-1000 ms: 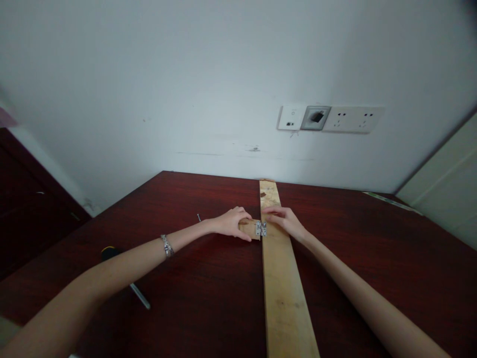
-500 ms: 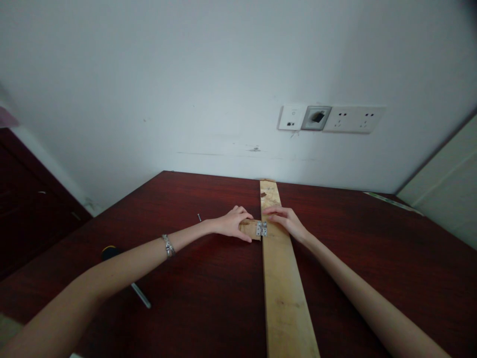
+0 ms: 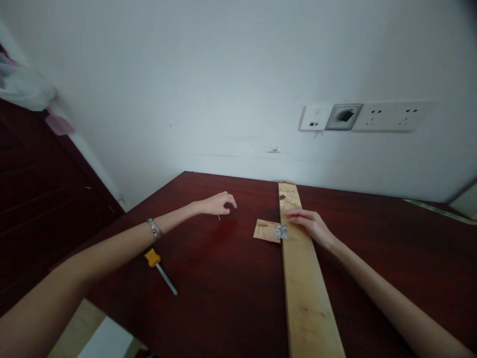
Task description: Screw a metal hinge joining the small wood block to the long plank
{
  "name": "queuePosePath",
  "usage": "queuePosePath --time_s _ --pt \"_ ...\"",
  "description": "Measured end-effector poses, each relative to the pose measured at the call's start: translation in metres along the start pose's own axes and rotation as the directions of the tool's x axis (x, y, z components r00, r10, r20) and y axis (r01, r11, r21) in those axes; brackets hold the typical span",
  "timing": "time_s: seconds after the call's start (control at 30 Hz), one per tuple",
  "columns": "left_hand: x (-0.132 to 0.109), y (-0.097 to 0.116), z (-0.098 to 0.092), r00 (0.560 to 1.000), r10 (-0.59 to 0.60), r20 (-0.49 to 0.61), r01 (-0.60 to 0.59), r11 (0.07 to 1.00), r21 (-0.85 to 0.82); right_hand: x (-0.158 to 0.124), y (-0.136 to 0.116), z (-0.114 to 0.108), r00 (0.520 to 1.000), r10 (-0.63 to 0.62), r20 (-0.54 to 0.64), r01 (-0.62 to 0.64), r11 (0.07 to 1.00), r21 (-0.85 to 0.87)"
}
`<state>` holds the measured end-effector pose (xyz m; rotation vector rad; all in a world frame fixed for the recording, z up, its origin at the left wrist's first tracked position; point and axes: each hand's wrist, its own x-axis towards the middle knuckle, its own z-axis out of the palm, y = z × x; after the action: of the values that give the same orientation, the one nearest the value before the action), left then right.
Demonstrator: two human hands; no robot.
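My left hand [image 3: 219, 203] is over the tabletop, fingers curved and parted, holding nothing. Just below it a small screw [image 3: 219, 217] shows on the table. My right hand [image 3: 307, 221] rests its fingers on the long wooden board [image 3: 305, 288], above a metal hinge [image 3: 281, 231]. That hinge joins the board's left edge to a small wooden block [image 3: 264, 230], which lies flat on the table. Nearer to me, a screwdriver [image 3: 164, 274] with a yellow handle lies below my left forearm.
The dark red table [image 3: 231, 293] meets a white wall with a row of sockets [image 3: 387, 117]. A flat strip [image 3: 439, 211] lies near the far right edge. At left are a dark red door [image 3: 40, 174] and a white plastic bag [image 3: 24, 84]. A white box [image 3: 106, 340] stands below the table's near-left edge.
My left hand has let go of the small wooden block and moved left, toward the screw. My right hand stays on the board. The view has turned to the left.
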<state>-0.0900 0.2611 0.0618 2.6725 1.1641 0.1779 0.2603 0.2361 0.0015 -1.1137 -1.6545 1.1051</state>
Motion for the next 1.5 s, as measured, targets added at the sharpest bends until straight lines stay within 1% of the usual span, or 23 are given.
queuePosePath --time_s 0.1,0.17,0.27,0.37,0.5,0.67,0.77,0.87,1.0,1.17,1.33,1.43,1.5 --pt "-0.02 -0.02 -0.005 0.997 -0.041 0.063 0.04 0.999 0.008 0.0 -0.001 0.001 1.0 0.017 0.005 -0.017 1.0 -0.002" --pt "-0.03 -0.03 -0.004 0.995 -0.07 0.074 0.069 0.998 0.008 -0.001 -0.002 0.002 0.999 0.032 0.003 -0.032 0.999 0.01" --pt "-0.039 -0.039 -0.001 0.994 -0.087 0.062 0.087 0.996 -0.002 -0.002 -0.004 0.003 0.999 0.048 0.007 -0.048 0.999 0.009" --pt "-0.04 -0.042 0.002 0.994 -0.093 0.056 0.093 0.996 -0.012 -0.002 -0.006 0.004 0.998 0.054 0.011 -0.054 0.999 -0.009" --pt "-0.037 -0.044 0.006 0.994 -0.091 0.066 0.092 0.996 -0.003 -0.003 -0.006 0.004 0.999 0.044 0.007 -0.044 0.999 -0.027" --pt "-0.032 -0.046 0.009 0.999 -0.031 0.04 0.029 0.999 0.03 -0.003 -0.009 0.006 0.999 0.054 0.007 -0.054 0.998 -0.02" --pt "-0.031 -0.044 0.009 1.0 -0.013 0.027 0.012 1.0 0.017 -0.004 -0.012 0.006 0.998 0.057 0.003 -0.057 0.998 -0.03" --pt "-0.03 -0.04 0.008 0.999 0.006 0.051 -0.007 1.0 0.016 -0.005 -0.013 0.006 0.998 0.056 0.004 -0.056 0.997 -0.046" --pt "-0.028 -0.035 0.008 0.996 0.017 0.092 -0.023 0.998 0.064 -0.005 -0.012 0.006 0.999 0.053 0.006 -0.053 0.998 -0.044" --pt "-0.023 -0.034 0.008 0.989 0.004 0.148 -0.018 0.995 0.095 -0.005 -0.011 0.006 0.999 0.05 0.009 -0.049 0.997 -0.055" --pt "-0.016 -0.029 0.008 0.983 -0.04 0.178 0.015 0.99 0.139 -0.006 -0.013 0.006 0.999 0.053 0.008 -0.052 0.997 -0.064" --pt "-0.013 -0.027 0.008 0.984 -0.061 0.165 0.041 0.992 0.122 -0.006 -0.014 0.006 0.999 0.048 0.016 -0.047 0.997 -0.064" --pt "-0.01 -0.025 0.006 0.989 -0.072 0.132 0.064 0.996 0.059 -0.006 -0.015 0.005 0.999 0.04 0.016 -0.039 0.997 -0.064"
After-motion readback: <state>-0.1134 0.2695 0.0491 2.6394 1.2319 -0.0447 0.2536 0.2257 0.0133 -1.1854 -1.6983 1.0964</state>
